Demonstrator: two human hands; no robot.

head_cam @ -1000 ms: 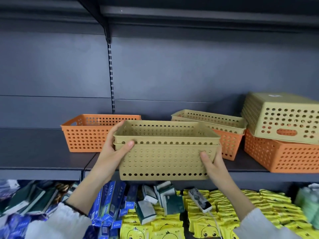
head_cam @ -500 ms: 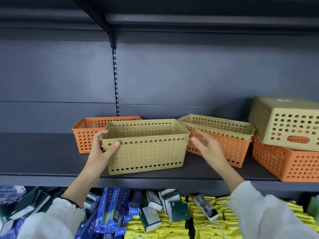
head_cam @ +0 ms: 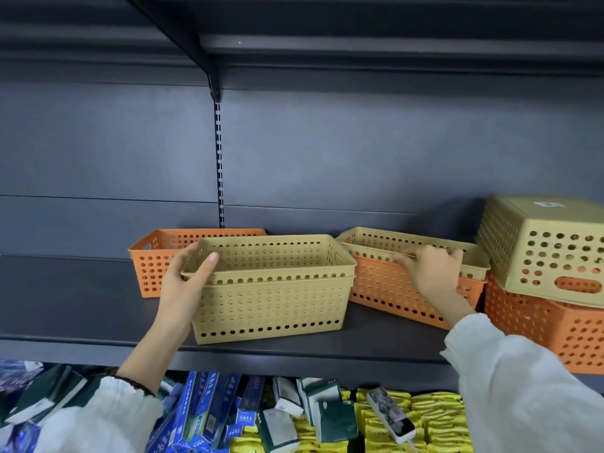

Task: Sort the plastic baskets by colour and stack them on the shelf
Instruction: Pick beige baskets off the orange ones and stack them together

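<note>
Shelf with baskets half sorted: left hand grips the rim of two nested tan baskets; right hand curls over a tan basket sitting inside an orange one, so mixed piles remain

Left grip raised, arm angled up to the right. I read the thumb hooked over the near tan basket's front rim, fingers round its end. Forearm bare. Right grip further right, fingers curled on the nested tan basket's rim, sleeve down to the wrist.
</note>
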